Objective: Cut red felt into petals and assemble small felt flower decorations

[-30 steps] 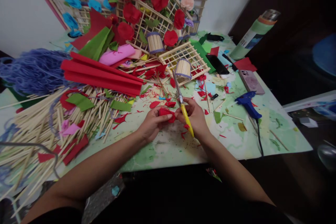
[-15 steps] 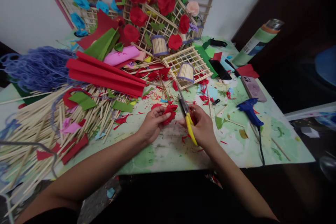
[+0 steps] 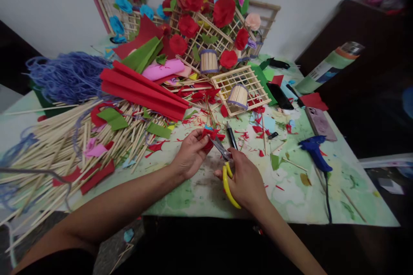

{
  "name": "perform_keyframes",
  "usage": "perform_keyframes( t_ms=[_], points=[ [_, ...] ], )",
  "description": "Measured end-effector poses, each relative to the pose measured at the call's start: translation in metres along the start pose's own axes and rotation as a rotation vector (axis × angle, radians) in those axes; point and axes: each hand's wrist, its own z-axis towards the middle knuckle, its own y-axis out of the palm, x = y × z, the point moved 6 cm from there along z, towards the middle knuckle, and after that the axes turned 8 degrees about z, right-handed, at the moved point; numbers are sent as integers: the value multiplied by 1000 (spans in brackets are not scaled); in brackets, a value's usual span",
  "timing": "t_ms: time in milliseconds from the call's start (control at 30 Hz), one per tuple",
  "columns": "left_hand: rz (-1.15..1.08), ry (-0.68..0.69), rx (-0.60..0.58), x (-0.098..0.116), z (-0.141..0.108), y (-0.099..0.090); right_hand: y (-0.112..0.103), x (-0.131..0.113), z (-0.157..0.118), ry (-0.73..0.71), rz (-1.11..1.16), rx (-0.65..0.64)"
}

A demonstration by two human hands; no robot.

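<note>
My left hand (image 3: 193,152) pinches a small piece of red crepe paper (image 3: 211,136) between thumb and fingers, above the front middle of the table. In my right hand (image 3: 247,178) is a pair of scissors (image 3: 228,183) with yellow handles, its metal blades pointing up and left against the red paper. Whether the blades are closed on the paper is hard to tell. Just beyond the scissors a dark pen (image 3: 231,135) lies on the tabletop. Red paper scraps are scattered around both hands.
Bamboo sticks (image 3: 64,146), blue yarn (image 3: 67,79) and folded red paper (image 3: 145,90) cover the left side. Stick lattices with paper flowers (image 3: 224,11) stand behind, one lattice (image 3: 241,90) lying nearer. At right are a blue glue gun (image 3: 316,152), a phone (image 3: 321,123) and a bottle (image 3: 329,68).
My right hand has turned the scissors leftward, bringing the blades to the red paper. The pen behind them now shows clearly. The whole view has shifted, with things appearing lower and further right.
</note>
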Motion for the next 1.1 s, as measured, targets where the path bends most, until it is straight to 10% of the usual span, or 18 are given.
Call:
perform_keyframes(
  t_ms=[1100],
  points=[
    [43,56,32,9,4,-2,-1,-3,5,21,359,-135]
  ],
)
